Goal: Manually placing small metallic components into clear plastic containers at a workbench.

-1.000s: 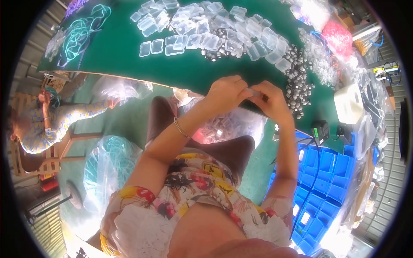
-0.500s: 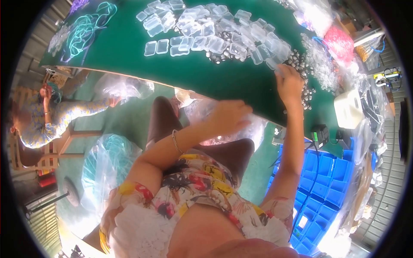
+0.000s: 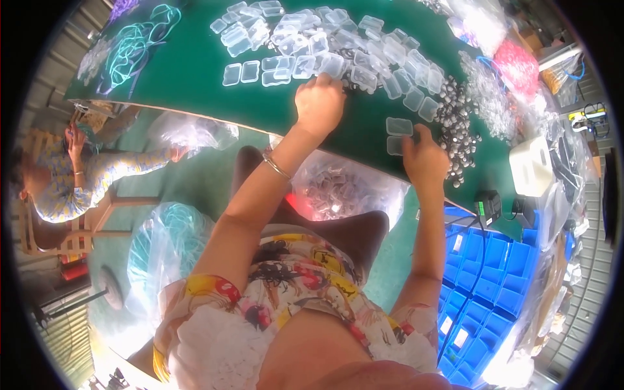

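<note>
My left hand (image 3: 318, 104) reaches forward over the green table (image 3: 195, 78), fingers curled down at the near edge of a spread of small clear plastic boxes (image 3: 305, 49). Whatever is under its fingers is hidden. My right hand (image 3: 426, 159) rests near the table's front edge, fingertips against an open clear box (image 3: 398, 135). A heap of small dark metal pieces (image 3: 455, 123) lies just right of that hand. A thin bracelet (image 3: 276, 167) sits on my left wrist.
A clear bag of small parts (image 3: 344, 188) hangs below the table edge by my knees. Blue bins (image 3: 487, 260) are stacked at the right, and a white box (image 3: 530, 166) stands on the table's right end. Another person (image 3: 71, 175) sits at the left. Teal cords (image 3: 130, 45) lie far left.
My left hand has moved from the table's edge forward to the clear boxes. My right hand has come back from the metal pieces to the open box near the front edge.
</note>
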`<state>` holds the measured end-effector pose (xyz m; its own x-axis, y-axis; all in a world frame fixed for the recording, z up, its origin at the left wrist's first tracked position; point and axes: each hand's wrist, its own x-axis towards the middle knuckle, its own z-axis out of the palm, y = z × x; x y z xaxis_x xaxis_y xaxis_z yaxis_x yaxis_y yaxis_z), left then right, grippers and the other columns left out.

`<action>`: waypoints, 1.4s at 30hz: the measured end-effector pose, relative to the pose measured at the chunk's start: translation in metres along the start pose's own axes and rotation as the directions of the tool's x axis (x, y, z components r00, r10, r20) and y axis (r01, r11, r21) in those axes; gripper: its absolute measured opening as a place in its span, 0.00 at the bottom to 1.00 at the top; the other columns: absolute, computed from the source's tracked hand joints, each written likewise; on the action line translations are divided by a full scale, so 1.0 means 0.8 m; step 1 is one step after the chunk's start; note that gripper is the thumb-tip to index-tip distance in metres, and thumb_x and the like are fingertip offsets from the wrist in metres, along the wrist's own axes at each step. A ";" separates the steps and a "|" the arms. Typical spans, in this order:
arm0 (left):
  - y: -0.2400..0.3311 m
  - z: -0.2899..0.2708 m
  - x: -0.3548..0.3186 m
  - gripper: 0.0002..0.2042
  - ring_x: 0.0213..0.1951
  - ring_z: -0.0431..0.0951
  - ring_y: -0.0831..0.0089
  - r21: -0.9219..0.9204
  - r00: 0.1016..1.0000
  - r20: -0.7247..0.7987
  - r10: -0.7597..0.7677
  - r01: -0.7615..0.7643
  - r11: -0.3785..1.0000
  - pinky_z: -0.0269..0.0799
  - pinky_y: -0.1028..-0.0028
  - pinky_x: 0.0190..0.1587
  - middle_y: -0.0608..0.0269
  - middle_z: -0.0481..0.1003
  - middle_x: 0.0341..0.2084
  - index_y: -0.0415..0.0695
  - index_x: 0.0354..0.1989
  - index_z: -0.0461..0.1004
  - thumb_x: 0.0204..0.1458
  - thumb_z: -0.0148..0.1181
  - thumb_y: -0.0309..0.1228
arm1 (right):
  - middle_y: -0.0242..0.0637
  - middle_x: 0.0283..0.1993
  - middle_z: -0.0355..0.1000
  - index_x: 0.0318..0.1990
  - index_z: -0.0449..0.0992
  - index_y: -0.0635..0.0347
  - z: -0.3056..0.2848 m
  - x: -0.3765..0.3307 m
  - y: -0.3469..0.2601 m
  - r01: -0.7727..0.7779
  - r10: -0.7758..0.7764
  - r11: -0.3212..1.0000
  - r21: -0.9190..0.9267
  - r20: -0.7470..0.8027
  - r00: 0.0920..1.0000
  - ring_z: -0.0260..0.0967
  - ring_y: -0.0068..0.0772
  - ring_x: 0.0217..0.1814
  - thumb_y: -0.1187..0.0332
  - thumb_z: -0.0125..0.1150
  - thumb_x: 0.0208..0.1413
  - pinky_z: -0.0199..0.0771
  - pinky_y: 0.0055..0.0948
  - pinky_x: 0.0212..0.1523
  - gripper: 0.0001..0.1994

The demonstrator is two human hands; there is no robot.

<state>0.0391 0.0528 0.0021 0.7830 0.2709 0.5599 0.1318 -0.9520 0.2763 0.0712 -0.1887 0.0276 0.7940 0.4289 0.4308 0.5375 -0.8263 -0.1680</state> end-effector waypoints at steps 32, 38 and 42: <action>0.090 -0.010 -0.051 0.09 0.24 0.76 0.72 -0.834 0.987 0.140 0.076 0.076 0.546 0.72 0.74 0.28 0.61 0.76 0.29 0.43 0.37 0.77 0.46 0.67 0.23 | 0.29 0.29 0.76 0.30 0.79 0.48 -0.016 0.036 0.064 -0.100 0.107 0.980 0.174 -0.030 0.994 0.73 0.38 0.36 0.67 0.67 0.43 0.61 0.41 0.44 0.05; 0.105 -0.004 -0.056 0.08 0.33 0.77 0.61 -0.570 0.989 0.025 0.146 -0.106 0.815 0.73 0.64 0.35 0.61 0.73 0.27 0.46 0.31 0.76 0.42 0.68 0.27 | 0.29 0.38 0.76 0.28 0.79 0.51 -0.018 0.003 0.025 -0.026 -0.024 0.924 0.380 0.127 0.992 0.72 0.39 0.42 0.66 0.69 0.42 0.61 0.42 0.45 0.05; 0.108 -0.007 -0.057 0.12 0.36 0.76 0.59 -0.517 0.987 0.113 0.117 -0.043 0.855 0.72 0.62 0.39 0.61 0.72 0.29 0.47 0.35 0.76 0.40 0.69 0.29 | 0.30 0.38 0.76 0.31 0.79 0.51 -0.019 0.006 0.021 0.069 -0.087 0.985 0.158 0.112 0.990 0.72 0.40 0.43 0.64 0.68 0.45 0.63 0.42 0.46 0.06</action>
<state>0.0116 -0.0409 0.0045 0.8566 0.1395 0.4967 -0.2350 -0.7517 0.6163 0.0794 -0.2059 0.0399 0.7709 0.5374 0.3420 0.6291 -0.7266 -0.2763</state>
